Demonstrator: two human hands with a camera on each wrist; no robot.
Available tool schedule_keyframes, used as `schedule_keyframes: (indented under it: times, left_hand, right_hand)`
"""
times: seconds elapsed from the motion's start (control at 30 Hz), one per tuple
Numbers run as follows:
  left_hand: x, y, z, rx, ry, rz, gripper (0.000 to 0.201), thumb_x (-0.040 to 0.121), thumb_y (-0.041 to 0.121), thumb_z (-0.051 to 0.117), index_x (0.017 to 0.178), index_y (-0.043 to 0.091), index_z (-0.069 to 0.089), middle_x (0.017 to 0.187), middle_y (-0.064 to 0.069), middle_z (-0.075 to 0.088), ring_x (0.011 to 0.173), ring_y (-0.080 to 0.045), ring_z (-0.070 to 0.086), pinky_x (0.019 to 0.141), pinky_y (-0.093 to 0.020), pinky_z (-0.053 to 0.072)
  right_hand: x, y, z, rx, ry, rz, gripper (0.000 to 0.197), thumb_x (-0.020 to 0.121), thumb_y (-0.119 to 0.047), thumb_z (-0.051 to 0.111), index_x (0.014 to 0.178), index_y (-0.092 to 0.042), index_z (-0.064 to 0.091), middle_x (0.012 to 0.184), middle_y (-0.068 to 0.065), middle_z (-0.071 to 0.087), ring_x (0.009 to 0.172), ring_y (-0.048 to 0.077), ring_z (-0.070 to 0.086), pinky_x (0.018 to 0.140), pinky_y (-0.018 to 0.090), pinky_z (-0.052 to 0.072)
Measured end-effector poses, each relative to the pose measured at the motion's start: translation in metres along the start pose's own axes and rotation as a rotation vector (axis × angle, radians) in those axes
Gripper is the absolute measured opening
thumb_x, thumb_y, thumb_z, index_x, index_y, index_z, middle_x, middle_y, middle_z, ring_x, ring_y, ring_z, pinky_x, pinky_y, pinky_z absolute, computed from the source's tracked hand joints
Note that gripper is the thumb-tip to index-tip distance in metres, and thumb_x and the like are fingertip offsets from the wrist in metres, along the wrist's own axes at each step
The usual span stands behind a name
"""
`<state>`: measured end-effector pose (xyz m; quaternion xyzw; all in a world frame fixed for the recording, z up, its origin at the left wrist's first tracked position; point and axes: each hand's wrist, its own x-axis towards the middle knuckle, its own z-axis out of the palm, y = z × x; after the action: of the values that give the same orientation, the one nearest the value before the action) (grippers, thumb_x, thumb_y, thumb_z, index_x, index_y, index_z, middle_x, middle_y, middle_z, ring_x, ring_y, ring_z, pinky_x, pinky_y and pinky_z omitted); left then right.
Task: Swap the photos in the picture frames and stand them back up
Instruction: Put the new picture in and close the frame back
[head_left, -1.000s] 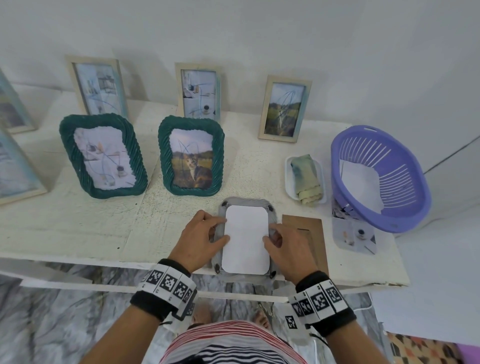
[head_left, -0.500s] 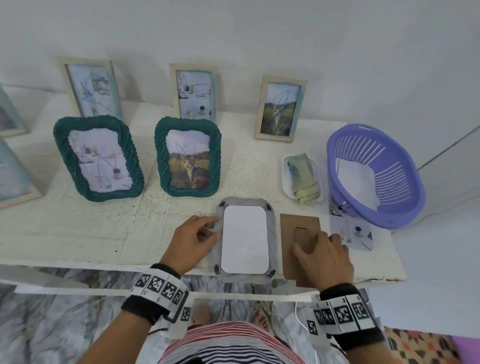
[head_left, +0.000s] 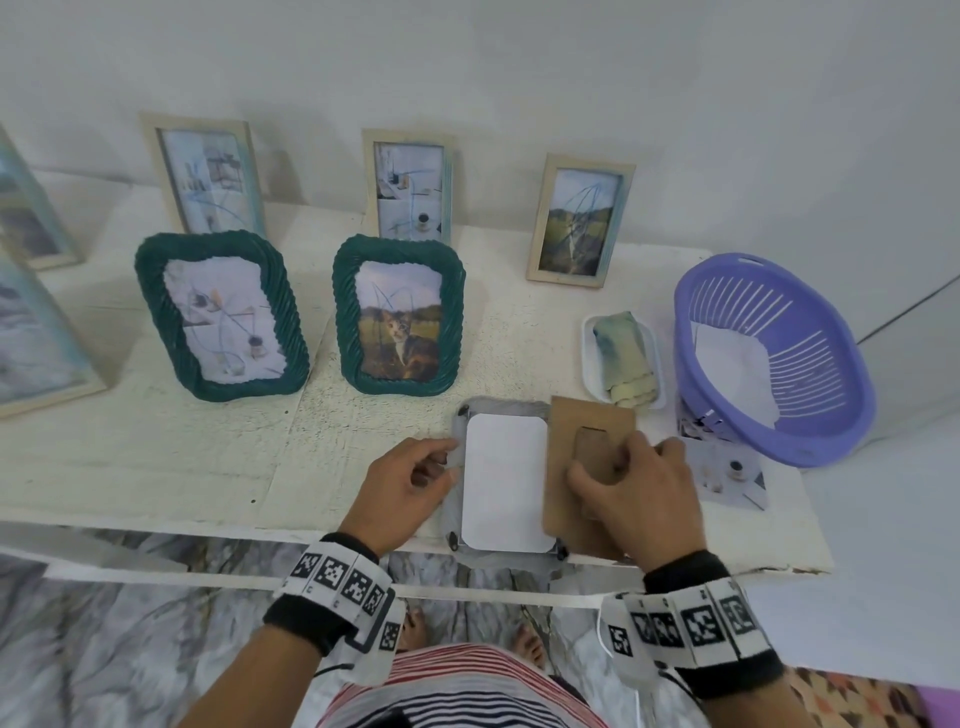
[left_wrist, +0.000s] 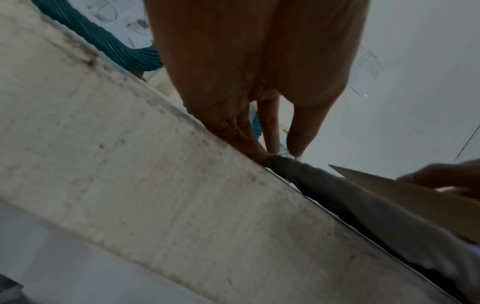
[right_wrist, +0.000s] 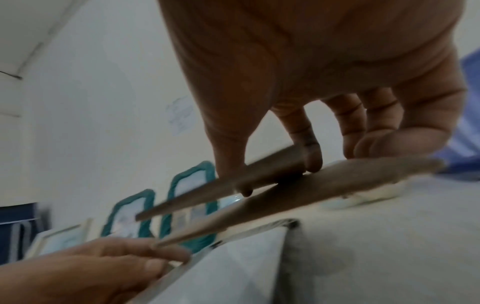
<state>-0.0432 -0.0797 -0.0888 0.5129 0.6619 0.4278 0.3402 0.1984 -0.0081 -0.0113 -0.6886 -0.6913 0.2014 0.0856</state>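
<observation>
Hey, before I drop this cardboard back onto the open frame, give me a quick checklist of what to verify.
1. Photo lies white side up inside the face-down frame: ok.
2. Right hand grips the backing board by its stand flap: ok.
3. Left hand steadies the frame's left edge: ok.
4. Board squared over the opening: not ok; it overlaps only the right edge, tilted.
5. Retaining clips turned clear: cannot tell.
6. Frame fully on the shelf: not ok; near end overhangs.

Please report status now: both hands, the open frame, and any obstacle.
Left hand touches the face-down frame at its left edge. Right hand grips the brown backing board, held over the frame's right side. No obstacle seen.
</observation>
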Motion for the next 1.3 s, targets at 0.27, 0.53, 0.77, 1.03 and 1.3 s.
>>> schedule_keyframes:
  times: [0.27, 0.53, 0.77, 1.03, 1.3]
  left_hand:
    - [0.002, -0.003, 0.0, 0.035, -0.025, 0.041, 0.03, 0.088, 0.019, 0.072, 0.117, 0.023, 0.069, 0.095, 0.002, 0.063, 0.088, -0.01, 0.061, 0.079, -0.017, 0.05]
    - [0.002, -0.001, 0.002, 0.106, -0.065, 0.03, 0.032, 0.089, 0.025, 0.07, 0.12, 0.031, 0.066, 0.094, 0.006, 0.054, 0.086, -0.004, 0.055, 0.078, -0.012, 0.043]
    - [0.002, -0.001, 0.004, 0.178, -0.077, 0.035, 0.033, 0.089, 0.03, 0.069, 0.122, 0.032, 0.065, 0.098, 0.006, 0.051, 0.089, -0.001, 0.052, 0.08, -0.01, 0.041]
    - [0.0, -0.001, 0.006, 0.245, -0.078, 0.053, 0.037, 0.089, 0.032, 0.068, 0.125, 0.03, 0.062, 0.107, 0.007, 0.048, 0.092, 0.001, 0.052, 0.086, -0.02, 0.047]
    - [-0.006, 0.014, 0.015, 0.539, -0.168, 0.34, 0.049, 0.091, 0.053, 0.048, 0.135, 0.033, 0.051, 0.157, 0.011, 0.025, 0.141, -0.015, 0.02, 0.109, -0.035, 0.025]
  right_hand:
    - [-0.006, -0.055, 0.041, -0.101, -0.148, -0.117, 0.056, 0.077, -0.06, 0.055, 0.11, -0.015, 0.048, 0.107, 0.008, 0.037, 0.1, 0.03, 0.047, 0.074, 0.034, 0.042]
    - [-0.005, -0.057, 0.052, -0.126, -0.151, -0.115, 0.057, 0.079, -0.06, 0.055, 0.111, -0.014, 0.048, 0.112, 0.01, 0.038, 0.1, 0.03, 0.047, 0.071, 0.032, 0.036]
    - [-0.007, -0.054, 0.054, -0.132, -0.141, -0.105, 0.061, 0.078, -0.063, 0.055, 0.116, -0.017, 0.044, 0.111, 0.008, 0.039, 0.101, 0.028, 0.045, 0.07, 0.032, 0.037]
    - [-0.007, -0.048, 0.055, -0.145, -0.125, -0.14, 0.063, 0.078, -0.068, 0.053, 0.117, -0.019, 0.044, 0.112, 0.009, 0.042, 0.1, 0.029, 0.047, 0.07, 0.033, 0.039]
    - [0.002, -0.036, 0.045, -0.053, -0.156, -0.249, 0.034, 0.09, -0.049, 0.051, 0.093, -0.016, 0.06, 0.097, 0.006, 0.052, 0.084, 0.025, 0.056, 0.075, 0.033, 0.047]
